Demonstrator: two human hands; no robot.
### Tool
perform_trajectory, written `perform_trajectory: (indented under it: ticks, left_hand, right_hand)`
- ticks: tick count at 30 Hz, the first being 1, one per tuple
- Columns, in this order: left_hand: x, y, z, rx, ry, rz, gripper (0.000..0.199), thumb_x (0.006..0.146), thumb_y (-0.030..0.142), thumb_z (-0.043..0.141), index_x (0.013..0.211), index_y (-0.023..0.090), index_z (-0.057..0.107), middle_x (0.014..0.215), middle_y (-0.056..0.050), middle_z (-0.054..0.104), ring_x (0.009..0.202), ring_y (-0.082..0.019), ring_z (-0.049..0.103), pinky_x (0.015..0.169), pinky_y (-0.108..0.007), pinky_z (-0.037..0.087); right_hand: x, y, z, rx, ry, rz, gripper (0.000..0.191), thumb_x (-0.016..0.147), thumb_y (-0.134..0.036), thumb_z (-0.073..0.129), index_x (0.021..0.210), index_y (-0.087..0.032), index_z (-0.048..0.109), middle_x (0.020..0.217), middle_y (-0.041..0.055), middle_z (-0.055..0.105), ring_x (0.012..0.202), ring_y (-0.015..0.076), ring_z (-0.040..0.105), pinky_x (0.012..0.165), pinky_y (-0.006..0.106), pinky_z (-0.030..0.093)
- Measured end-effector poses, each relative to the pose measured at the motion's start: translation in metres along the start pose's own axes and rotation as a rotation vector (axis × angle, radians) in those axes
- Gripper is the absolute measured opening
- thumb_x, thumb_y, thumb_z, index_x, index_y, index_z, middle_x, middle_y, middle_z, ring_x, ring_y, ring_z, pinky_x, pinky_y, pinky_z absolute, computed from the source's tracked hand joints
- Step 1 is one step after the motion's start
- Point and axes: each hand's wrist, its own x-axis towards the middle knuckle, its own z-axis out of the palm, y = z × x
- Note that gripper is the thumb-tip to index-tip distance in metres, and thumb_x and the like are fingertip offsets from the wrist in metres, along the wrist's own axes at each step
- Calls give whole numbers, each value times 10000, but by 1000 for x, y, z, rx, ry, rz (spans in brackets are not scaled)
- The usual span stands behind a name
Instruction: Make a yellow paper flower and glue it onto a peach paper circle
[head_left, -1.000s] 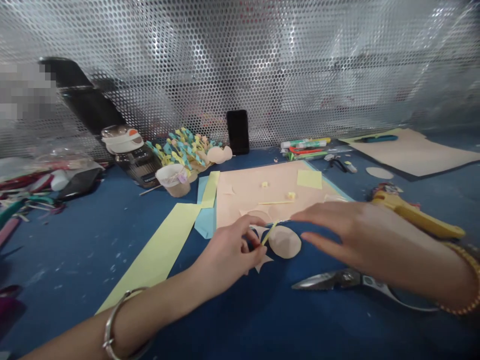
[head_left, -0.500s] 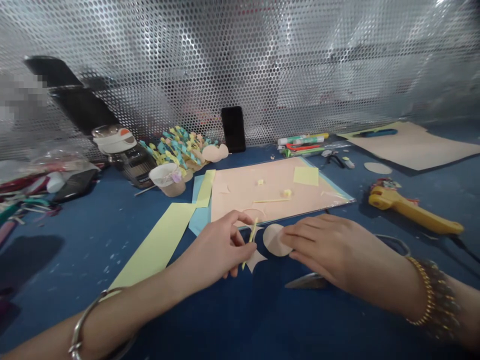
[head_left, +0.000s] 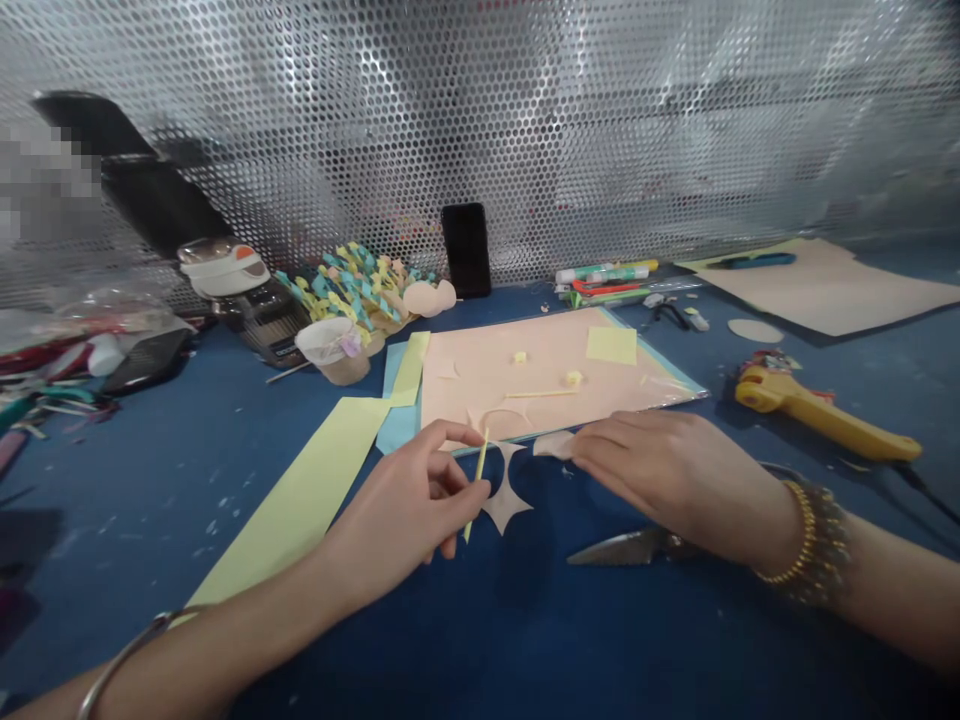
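We log left grip (head_left: 401, 510) closed on yellow strip (head_left: 475, 480) | right grip (head_left: 660, 480) over peach disc (head_left: 553, 445) on desk (head_left: 150, 570), hold unclear; disc mostly hidden, earlier showing more | star scrap (head_left: 506, 505) between grips; shears (head_left: 622, 548) partly hidden under right grip

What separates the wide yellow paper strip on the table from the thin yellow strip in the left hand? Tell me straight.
The wide yellow paper strip is far broader and longer than the thin yellow strip. The wide one lies flat on the blue table top, while the thin one stands tilted, held in the left hand. The wide one is also paler. Both are straight and yellow.
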Motion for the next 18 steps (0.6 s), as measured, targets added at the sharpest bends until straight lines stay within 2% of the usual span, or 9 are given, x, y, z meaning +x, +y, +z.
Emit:
perform_trajectory:
  ticks: [4, 9, 12, 15, 18]
  left_hand:
    - [-1, -3, 1, 12, 1, -14, 328, 796, 375, 569, 1092, 247, 509, 620, 40, 568, 403, -107, 524, 348, -166, 354]
    - [0, -9, 3, 13, -4, -11, 336, 808, 392, 562, 1101, 245, 492, 617, 41, 556, 414, -102, 520, 339, -156, 339]
    - [0, -5, 3, 39, -20, -49, 342, 808, 390, 552, 1110, 254, 466, 628, 50, 557, 422, -103, 515, 339, -162, 340]
    - [0, 1, 2, 56, -44, -88, 337, 799, 362, 550, 1103, 259, 449, 632, 63, 550, 432, -101, 516, 357, -170, 355]
    - [0, 2, 1, 46, -57, -99, 333, 789, 340, 557, 1092, 255, 446, 635, 68, 550, 434, -96, 518, 381, -181, 370]
  right_hand:
    - [-1, 8, -5, -50, 11, 106, 245, 925, -197, 423, 897, -174, 666, 872, 82, 683, 813, 211, 618, 681, 326, 458]
    - [-2, 4, -8, -158, -121, 19, 177, 882, -132, 471, 903, -163, 644, 865, 68, 659, 759, 213, 596, 617, 328, 413]
    - [-2, -4, -9, -201, -26, 79, 155, 898, -224, 498, 801, -172, 607, 744, 34, 620, 642, 191, 570, 533, 309, 348]
    - [-2, -11, -9, -208, 40, 174, 337, 916, -396, 472, 651, -200, 544, 556, -10, 530, 498, 171, 515, 477, 307, 268]
    - [-1, -12, -3, -123, -72, 168, 293, 924, -347, 471, 698, -204, 590, 626, -7, 579, 574, 169, 566, 495, 295, 300]
